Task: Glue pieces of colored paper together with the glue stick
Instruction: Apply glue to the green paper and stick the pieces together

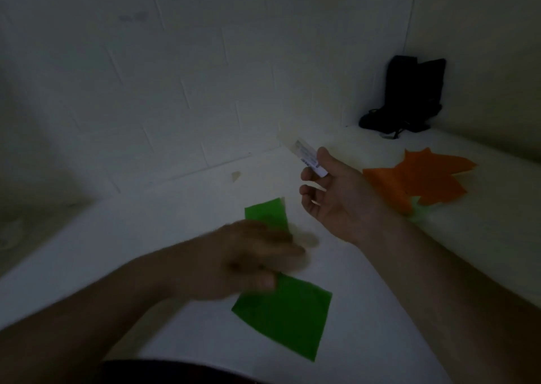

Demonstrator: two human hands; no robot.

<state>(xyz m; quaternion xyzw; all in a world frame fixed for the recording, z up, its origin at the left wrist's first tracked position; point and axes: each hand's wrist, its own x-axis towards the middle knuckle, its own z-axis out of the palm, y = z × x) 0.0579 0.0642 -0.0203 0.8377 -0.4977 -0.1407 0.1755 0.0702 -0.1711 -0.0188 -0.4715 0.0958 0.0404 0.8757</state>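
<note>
Pretty dim lighting here. White tiled wall (pixel 181 70) meets another pale wall (pixel 483 32) in the far right corner, with a white surface (pixel 175 214) below. Some black bag-like thing (pixel 409 94) is slumped in that corner.

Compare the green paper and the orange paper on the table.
The green paper lies near the person, between the arms, partly under the blurred left hand; the orange paper lies farther right, untouched. The green paper looks four-sided; the orange paper shows jagged points. Both rest on the white table.

Green paper (pixel 285 316), orange paper (pixel 421 180), black bag (pixel 409 94).
</note>
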